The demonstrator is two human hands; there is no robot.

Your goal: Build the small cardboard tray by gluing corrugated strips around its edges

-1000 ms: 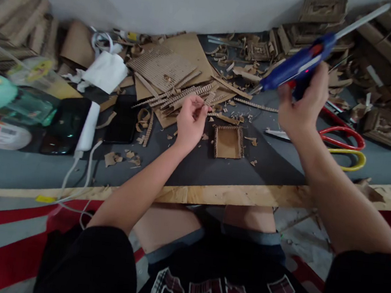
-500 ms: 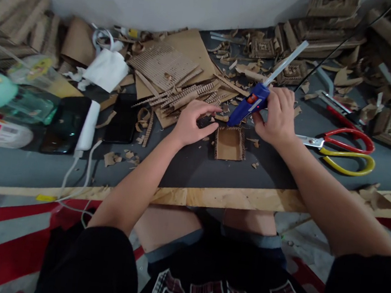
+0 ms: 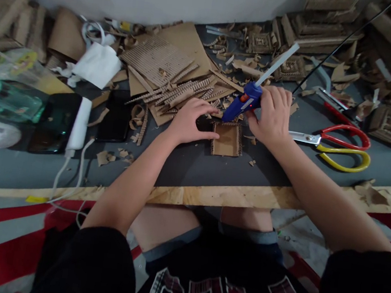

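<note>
Gun [image 3: 241, 104] swung down from upper right to the box [image 3: 227, 141] mid-frame, right hand [image 3: 272, 116] clutching it, left hand [image 3: 190, 121] loose, so go slow and steady.

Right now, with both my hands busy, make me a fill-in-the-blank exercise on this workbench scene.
1. The blue plastic glue gun is in your ____ hand.
2. The metal scissors have one red handle and one ____ handle.
3. In the picture, the small open brown cardboard box lies to the ____ of the scissors.

Missing words: right; yellow; left.
</note>
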